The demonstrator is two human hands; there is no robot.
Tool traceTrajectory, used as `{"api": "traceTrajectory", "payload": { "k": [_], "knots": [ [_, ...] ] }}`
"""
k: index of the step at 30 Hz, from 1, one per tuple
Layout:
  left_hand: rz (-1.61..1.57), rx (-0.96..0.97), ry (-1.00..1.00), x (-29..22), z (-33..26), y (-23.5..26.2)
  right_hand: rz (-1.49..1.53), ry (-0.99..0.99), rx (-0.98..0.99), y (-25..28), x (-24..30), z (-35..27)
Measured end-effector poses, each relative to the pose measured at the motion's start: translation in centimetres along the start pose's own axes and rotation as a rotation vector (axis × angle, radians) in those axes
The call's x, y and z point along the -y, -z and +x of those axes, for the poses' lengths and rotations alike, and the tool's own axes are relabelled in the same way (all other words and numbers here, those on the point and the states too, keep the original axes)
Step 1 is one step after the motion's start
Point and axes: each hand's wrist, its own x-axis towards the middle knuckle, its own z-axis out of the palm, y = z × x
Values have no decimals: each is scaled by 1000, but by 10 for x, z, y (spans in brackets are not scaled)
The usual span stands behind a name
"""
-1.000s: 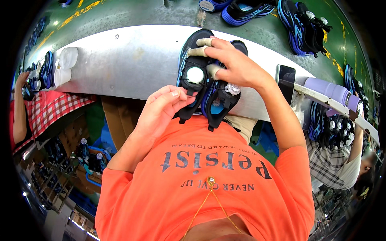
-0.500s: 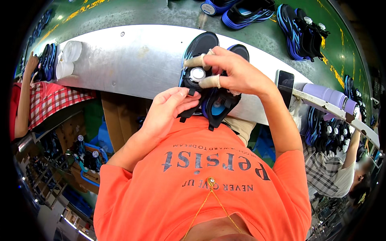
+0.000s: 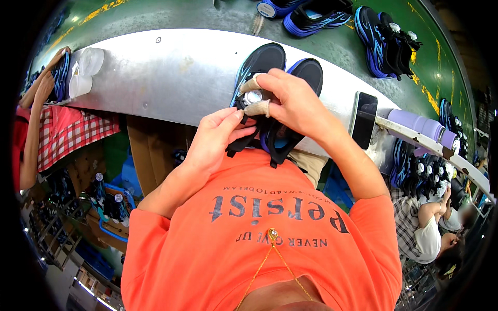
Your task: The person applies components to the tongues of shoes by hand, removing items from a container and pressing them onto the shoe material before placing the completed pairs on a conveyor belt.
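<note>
Two black sports shoes with blue-purple soles lie side by side on the metal bench, toes pointing away: the left shoe (image 3: 268, 56) and the right shoe (image 3: 309, 70). A round silver-white dial (image 3: 252, 97) sits on the left shoe's upper. Around the dial, the thumb and index finger of my right hand (image 3: 295, 101) are closed; both wear beige finger covers. My left hand (image 3: 211, 139) pinches a black tab at the left shoe's tongue, just below the dial. My right hand and wrist partly hide the right shoe.
On the metal bench (image 3: 155, 78) lie a phone (image 3: 364, 119) at right and translucent plastic cups (image 3: 91, 62) at far left. A purple bottle (image 3: 417, 123) lies beyond a white rail (image 3: 436, 143). More shoes (image 3: 376, 44) stand on the green surface ahead. Co-workers sit at both sides.
My right thumb and index finger have moved in from spread positions to close around the dial. My left hand stays at the tab. The co-worker at left has brought both hands to shoes.
</note>
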Motion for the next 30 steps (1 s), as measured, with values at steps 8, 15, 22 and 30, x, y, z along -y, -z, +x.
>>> {"api": "traceTrajectory", "payload": {
  "k": [8, 15, 22, 30],
  "knots": [
    [-56, 7, 73, -4, 10, 2, -26, -64, 49, 4, 6, 6],
    [-3, 13, 99, -1, 13, 9, 163, -67, 115, 2, -4, 18],
    [-24, 11, 81, -1, 9, 4, 97, 53, 135, 10, 0, 8],
    [-86, 32, 68, 1, 7, 4, -125, 88, 58, 7, 4, 1]
  ]
}}
